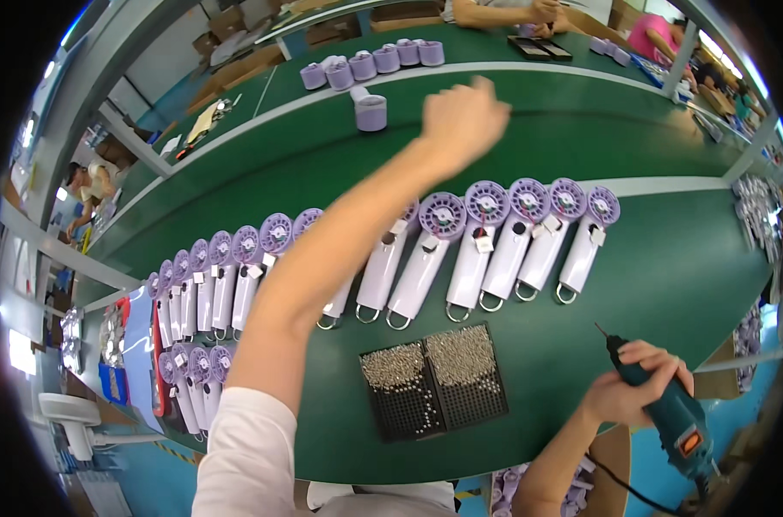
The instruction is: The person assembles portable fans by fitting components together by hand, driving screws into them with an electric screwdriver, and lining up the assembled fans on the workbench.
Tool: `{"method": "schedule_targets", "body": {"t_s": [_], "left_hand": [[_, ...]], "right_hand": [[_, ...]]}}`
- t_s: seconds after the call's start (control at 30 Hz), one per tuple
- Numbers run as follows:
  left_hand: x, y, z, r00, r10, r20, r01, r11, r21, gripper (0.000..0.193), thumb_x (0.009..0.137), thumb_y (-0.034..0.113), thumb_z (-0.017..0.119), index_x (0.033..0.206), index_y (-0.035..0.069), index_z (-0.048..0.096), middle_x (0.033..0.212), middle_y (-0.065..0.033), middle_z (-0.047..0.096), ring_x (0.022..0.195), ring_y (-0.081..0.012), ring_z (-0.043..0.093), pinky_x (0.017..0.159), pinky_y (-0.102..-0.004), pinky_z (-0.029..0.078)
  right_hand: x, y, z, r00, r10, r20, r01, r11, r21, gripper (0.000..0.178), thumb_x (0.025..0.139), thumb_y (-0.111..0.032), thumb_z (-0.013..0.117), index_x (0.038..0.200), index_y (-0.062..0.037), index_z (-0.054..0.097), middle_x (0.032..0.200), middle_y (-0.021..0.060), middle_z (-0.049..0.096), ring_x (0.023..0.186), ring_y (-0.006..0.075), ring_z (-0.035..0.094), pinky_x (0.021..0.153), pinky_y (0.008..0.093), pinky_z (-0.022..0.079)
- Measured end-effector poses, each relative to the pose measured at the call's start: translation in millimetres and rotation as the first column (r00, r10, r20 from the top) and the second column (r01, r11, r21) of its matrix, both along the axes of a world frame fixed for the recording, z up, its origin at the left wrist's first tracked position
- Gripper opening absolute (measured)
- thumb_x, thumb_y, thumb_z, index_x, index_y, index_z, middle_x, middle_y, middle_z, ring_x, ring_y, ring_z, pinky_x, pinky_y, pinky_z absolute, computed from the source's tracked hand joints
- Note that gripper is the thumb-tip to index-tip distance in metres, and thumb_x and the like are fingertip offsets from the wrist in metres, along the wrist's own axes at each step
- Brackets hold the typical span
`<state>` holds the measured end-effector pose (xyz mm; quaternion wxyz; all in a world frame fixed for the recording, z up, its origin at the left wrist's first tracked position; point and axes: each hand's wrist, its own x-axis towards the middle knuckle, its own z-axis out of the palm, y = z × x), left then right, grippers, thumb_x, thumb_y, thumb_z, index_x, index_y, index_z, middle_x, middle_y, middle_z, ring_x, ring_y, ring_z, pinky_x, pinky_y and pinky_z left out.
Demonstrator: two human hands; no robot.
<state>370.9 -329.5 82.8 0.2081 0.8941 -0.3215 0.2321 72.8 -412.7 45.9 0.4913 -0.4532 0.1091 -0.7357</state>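
My left hand (467, 119) reaches far forward over the green surface, its fingers curled in. Whatever is inside them, if anything, is hidden. Left of that hand a single purple fan piece (371, 114) stands alone. At the lower right, my right hand (637, 388) grips a teal electric screwdriver (677, 420), its thin bit pointing up and left. Between my arms lies a black screw tray (434, 379) in two halves, heaped with small metal screws. Beyond it, handheld fans (510, 258) with purple heads and pale handles lie in a row, partly covered by my left forearm.
More fans (197, 366) lie stacked at the left near a red-rimmed tray (159, 379). Several purple pieces (387, 59) stand at the far side, where a co-worker's hands (542, 13) show. A box of purple parts (572, 491) sits below the table edge. Metal posts (133, 138) frame the bench.
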Motion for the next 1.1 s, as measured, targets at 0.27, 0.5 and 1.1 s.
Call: {"method": "schedule_targets", "body": {"t_s": [0.27, 0.5, 1.1], "left_hand": [[171, 130, -81, 0.733, 0.625, -0.27, -0.622, 0.776, 0.107, 0.096, 0.065, 0.063, 0.068, 0.133, 0.003, 0.035, 0.126, -0.0248, 0.048, 0.115, -0.0363, 0.049, 0.093, -0.0442, 0.043], [140, 166, -66, 0.929, 0.234, -0.288, -0.322, 0.894, -0.311, 0.067, 0.068, 0.046, 0.074, 0.109, -0.003, 0.054, 0.106, -0.0206, 0.063, 0.102, -0.0334, 0.06, 0.089, -0.0361, 0.047], [-313, 401, -45, 0.726, -0.199, -0.659, -0.075, 0.929, -0.363, 0.073, 0.054, 0.016, 0.078, 0.119, -0.005, 0.051, 0.121, -0.019, 0.051, 0.11, -0.0288, 0.051, 0.095, -0.0368, 0.037]], "right_hand": [[15, 14, -12, 0.989, 0.049, -0.141, -0.065, 0.992, -0.11, 0.013, 0.085, 0.0, 0.045, 0.092, -0.001, 0.035, 0.057, 0.008, 0.038, 0.04, 0.0166, 0.044, 0.042, 0.0323, 0.044], [7, 19, -10, 0.984, 0.111, -0.137, -0.123, 0.989, -0.087, 0.013, 0.086, -0.001, 0.049, 0.096, -0.0017, 0.042, 0.057, 0.0063, 0.042, 0.042, 0.0176, 0.047, 0.045, 0.0306, 0.044], [-12, 130, 22, 0.436, 0.875, -0.208, -0.885, 0.459, 0.076, 0.024, 0.095, -0.022, 0.031, 0.109, -0.0096, 0.045, 0.066, 0.0083, 0.045, 0.036, 0.0202, 0.04, 0.034, 0.0357, 0.04]]}}
